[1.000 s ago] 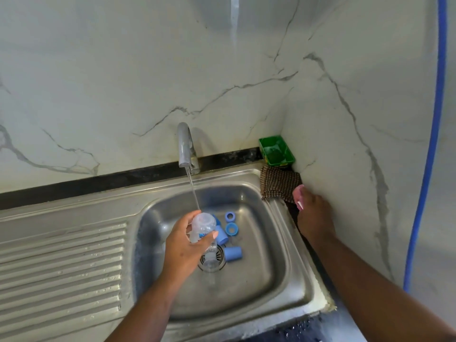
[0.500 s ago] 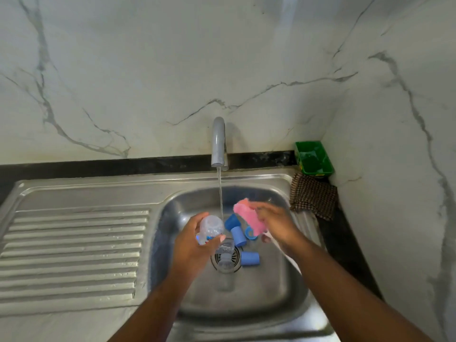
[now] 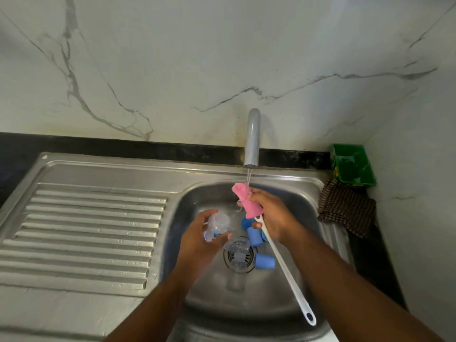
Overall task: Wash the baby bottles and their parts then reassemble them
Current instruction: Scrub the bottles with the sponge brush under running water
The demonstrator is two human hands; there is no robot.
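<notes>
My left hand [image 3: 197, 240] grips a clear baby bottle [image 3: 217, 227] over the sink basin [image 3: 195, 201], its open mouth tilted up. My right hand [image 3: 271, 218] holds a bottle brush by its pink sponge head [image 3: 244, 201], directly under the running tap [image 3: 252, 139]; the white handle [image 3: 286, 270] trails down to the right. Several blue bottle parts [image 3: 255, 236] and another blue cap [image 3: 264, 261] lie in the basin. A second clear bottle [image 3: 238, 250] lies over the drain.
A ribbed steel drainboard [image 3: 86, 230] stretches to the left of the basin. A green plastic tray [image 3: 354, 166] sits in the back right corner, with a checked brown cloth [image 3: 348, 208] in front of it. Marble walls close in behind and on the right.
My right hand left the counter corner, came over the basin with the pink brush and lifted its sponge head under the water stream. The left hand moved the bottle slightly left.
</notes>
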